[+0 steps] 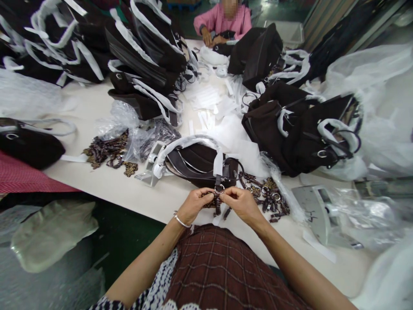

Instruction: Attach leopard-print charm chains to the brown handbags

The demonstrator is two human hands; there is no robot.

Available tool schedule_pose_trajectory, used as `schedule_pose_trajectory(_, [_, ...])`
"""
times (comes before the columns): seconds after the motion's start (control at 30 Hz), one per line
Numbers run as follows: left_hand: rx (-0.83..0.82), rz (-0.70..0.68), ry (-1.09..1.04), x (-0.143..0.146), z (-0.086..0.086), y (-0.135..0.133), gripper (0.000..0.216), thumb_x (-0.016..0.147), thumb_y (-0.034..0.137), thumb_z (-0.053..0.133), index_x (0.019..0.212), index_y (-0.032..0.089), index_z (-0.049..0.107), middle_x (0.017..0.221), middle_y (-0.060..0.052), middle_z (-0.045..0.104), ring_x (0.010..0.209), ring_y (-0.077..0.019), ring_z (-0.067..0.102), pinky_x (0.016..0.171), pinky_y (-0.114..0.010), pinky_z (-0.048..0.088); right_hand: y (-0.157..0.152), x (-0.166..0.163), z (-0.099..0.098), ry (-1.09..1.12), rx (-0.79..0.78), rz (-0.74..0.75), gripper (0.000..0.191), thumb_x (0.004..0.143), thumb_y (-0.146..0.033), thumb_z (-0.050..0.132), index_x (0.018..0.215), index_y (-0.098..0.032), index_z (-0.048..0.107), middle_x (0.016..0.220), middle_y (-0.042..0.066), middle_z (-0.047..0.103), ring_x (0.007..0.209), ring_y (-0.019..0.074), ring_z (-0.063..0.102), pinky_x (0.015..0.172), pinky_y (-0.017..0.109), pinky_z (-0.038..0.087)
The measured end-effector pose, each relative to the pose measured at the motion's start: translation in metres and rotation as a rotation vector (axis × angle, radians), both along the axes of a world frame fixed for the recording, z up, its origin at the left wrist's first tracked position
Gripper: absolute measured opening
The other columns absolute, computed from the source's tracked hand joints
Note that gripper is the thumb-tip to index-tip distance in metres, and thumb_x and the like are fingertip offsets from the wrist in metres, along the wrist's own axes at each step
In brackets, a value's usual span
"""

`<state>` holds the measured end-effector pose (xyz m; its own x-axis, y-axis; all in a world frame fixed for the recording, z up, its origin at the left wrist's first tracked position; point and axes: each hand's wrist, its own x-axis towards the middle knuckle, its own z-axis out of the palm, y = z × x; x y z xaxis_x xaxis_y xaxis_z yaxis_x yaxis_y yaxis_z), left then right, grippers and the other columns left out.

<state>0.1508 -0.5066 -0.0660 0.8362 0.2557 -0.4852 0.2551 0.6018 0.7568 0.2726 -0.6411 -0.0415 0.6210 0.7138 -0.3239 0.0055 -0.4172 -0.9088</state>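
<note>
A dark brown handbag [196, 161] with white-wrapped handles stands on the table just in front of me. At its near side hangs a metal ring [219, 189], with a leopard-patterned charm [211, 201] and short dark straps below it. My left hand [196, 204] is closed, thumb and fingers pinching at the ring's left side by the charm. From the right, my right hand [240, 202] pinches the same ring between thumb and fingertips. What exactly lies between the fingertips is partly hidden. A pile of similar charms [269, 198] lies beside my right hand.
More dark handbags [300, 125] crowd the right and back left. Another charm heap [108, 150] and clear plastic bags [132, 133] lie left. White paper [206, 97] covers the table's middle. Grey metal stands [316, 211] sit near both sides. A person in pink [209, 21] works opposite.
</note>
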Motion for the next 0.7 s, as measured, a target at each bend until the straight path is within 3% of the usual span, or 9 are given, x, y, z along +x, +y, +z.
schedule_pose_trajectory(0.37, [0.119, 0.005, -0.013, -0.001, -0.014, -0.005, 0.036, 0.075, 0.036, 0.074, 0.102, 0.014, 0.071, 0.098, -0.008, 0.07, 0.084, -0.0174, 0.064, 0.084, -0.033, 0.051, -0.001, -0.018, -0.009, -0.024, 0.104, -0.145, 0.019, 0.079, -0.034, 0.064, 0.071, -0.018, 0.068, 0.077, 0.003, 0.066, 0.074, 0.0172, 0.06, 0.068, 0.027, 0.045])
schedule_pose_trajectory(0.6, [0.699, -0.084, -0.059, -0.002, 0.001, 0.0, 0.032, 0.091, 0.039, 0.051, 0.094, 0.018, 0.074, 0.099, -0.007, 0.069, 0.096, -0.0189, 0.06, 0.088, -0.032, 0.046, 0.001, -0.019, -0.01, -0.179, 0.124, -0.159, 0.015, 0.078, -0.033, 0.068, 0.069, -0.02, 0.07, 0.078, 0.003, 0.066, 0.077, 0.0173, 0.06, 0.071, 0.028, 0.044])
schedule_pose_trajectory(0.7, [0.798, -0.072, -0.038, -0.001, 0.007, 0.001, 0.028, 0.09, 0.036, 0.053, 0.09, 0.019, 0.074, 0.093, -0.006, 0.069, 0.09, -0.018, 0.061, 0.085, -0.03, 0.047, 0.001, -0.02, -0.012, -0.139, 0.079, -0.165, 0.017, 0.077, -0.035, 0.069, 0.069, -0.02, 0.07, 0.072, 0.001, 0.065, 0.069, 0.0162, 0.057, 0.065, 0.027, 0.043])
